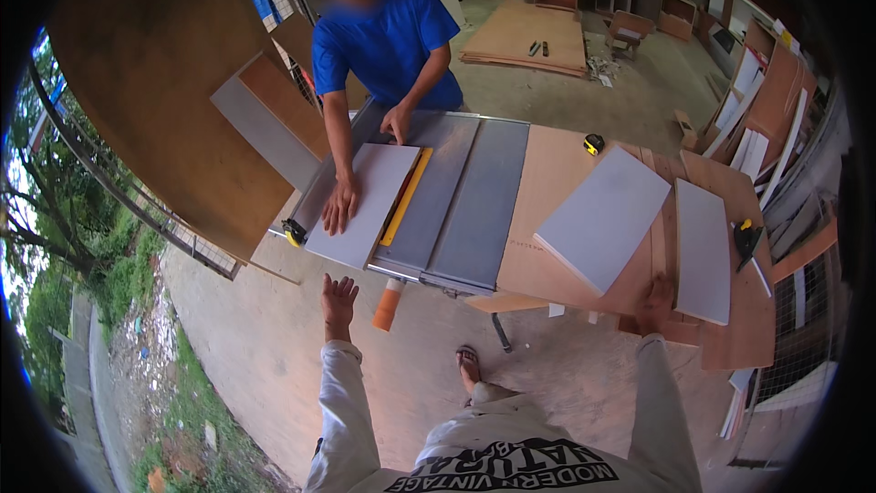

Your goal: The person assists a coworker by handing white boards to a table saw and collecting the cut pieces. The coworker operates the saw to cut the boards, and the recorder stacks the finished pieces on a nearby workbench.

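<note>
Pale grey cloth sleeves (345, 402) cover my arms, and my two bare hands stick out in front. My left hand (337, 310) is open and has nothing in it, with its fingers spread, just short of the smooth grey metal table (461, 219). My right hand (654, 306) is down by the near part of the flat brown wooden planks (650, 251); I cannot tell if it grips them or only rests there. Ahead of my left hand, and a bit to its right, the flat white oblong board (379, 196) lies on the metal table. Its near end is close to my left fingers but not touching them. My right hand is much farther from it. The board's long way runs away from me, and its far end leans right. Beside its right edge, a long thin yellow strip (407, 197) points nearly the same way. Across from me, a person in a plain blue cloth shirt (388, 41) has one hand (340, 207) flat on the board
</note>
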`<move>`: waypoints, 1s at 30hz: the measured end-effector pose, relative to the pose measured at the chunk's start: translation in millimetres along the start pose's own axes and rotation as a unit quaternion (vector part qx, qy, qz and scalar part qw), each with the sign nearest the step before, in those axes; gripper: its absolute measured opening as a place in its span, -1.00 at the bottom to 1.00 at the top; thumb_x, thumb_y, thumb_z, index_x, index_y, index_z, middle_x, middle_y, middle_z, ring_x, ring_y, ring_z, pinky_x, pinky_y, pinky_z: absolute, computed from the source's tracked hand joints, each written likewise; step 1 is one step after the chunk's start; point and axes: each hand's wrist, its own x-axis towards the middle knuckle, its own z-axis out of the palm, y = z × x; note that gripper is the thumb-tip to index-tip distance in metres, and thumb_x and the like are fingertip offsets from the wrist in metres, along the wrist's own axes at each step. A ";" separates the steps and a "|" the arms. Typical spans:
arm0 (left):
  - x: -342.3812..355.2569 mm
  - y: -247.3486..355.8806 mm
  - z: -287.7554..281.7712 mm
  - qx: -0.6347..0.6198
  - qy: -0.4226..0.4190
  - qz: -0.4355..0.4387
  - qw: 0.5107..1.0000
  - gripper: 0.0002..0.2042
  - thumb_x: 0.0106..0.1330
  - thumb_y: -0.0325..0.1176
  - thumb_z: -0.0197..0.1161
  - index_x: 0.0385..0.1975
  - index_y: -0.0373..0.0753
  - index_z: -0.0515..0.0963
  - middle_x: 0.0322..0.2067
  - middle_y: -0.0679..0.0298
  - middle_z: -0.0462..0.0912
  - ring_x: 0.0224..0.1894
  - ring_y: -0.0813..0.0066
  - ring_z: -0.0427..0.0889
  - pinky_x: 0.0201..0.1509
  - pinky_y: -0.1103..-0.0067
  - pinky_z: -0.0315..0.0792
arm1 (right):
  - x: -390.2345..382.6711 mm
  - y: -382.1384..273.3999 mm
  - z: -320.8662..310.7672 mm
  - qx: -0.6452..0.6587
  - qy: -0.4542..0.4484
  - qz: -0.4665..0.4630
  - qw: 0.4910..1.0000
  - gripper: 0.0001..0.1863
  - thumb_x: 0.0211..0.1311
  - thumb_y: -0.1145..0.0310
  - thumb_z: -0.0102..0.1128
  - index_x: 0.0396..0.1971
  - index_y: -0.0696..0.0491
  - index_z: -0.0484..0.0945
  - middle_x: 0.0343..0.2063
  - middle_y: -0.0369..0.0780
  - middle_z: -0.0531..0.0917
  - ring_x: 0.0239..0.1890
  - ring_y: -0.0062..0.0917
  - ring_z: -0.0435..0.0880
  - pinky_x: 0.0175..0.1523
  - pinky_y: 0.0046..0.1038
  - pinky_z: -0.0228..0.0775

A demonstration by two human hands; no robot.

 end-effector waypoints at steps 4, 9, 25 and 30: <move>13.2 4.7 16.9 -0.005 0.039 -0.025 0.999 -0.09 0.29 0.13 0.07 0.34 -0.38 -0.28 0.26 -0.11 0.13 0.28 0.02 0.21 0.30 0.17 0.17 | 1.3 -6.0 -7.0 0.003 -0.006 -0.016 1.000 -0.73 0.23 0.47 -0.03 -0.09 0.22 0.45 0.02 -0.01 0.47 0.08 -0.05 0.40 0.19 -0.12 0.25; 29.3 1.8 20.9 0.005 -0.038 -0.036 0.999 -0.35 0.29 0.08 0.11 0.23 -0.25 0.16 0.15 0.15 0.32 0.18 0.20 0.34 0.24 0.16 0.24 | 5.0 -8.8 -10.9 0.028 -0.011 0.003 1.000 -0.75 0.23 0.49 -0.04 -0.13 0.23 0.45 -0.02 -0.01 0.48 0.07 -0.06 0.40 0.18 -0.13 0.26; 21.7 -10.1 21.1 -0.049 -0.025 -0.009 0.998 -0.55 0.31 -0.11 0.12 0.14 -0.13 0.30 0.05 0.26 0.47 0.10 0.27 0.43 0.13 0.16 0.33 | 9.1 -17.4 -16.5 0.035 0.003 0.009 0.999 -0.82 0.15 0.51 0.01 -0.23 0.19 0.47 -0.08 -0.03 0.50 0.03 -0.09 0.44 0.13 -0.15 0.30; 22.7 -12.5 3.5 -0.067 -0.044 0.035 0.996 -0.57 0.29 -0.22 0.17 0.12 -0.21 0.31 0.00 0.20 0.51 0.01 0.28 0.52 0.04 0.31 0.48 | 10.4 -17.5 -15.8 0.057 0.015 -0.021 0.998 -0.83 0.15 0.51 0.02 -0.24 0.19 0.46 -0.10 -0.04 0.50 0.02 -0.09 0.44 0.12 -0.15 0.31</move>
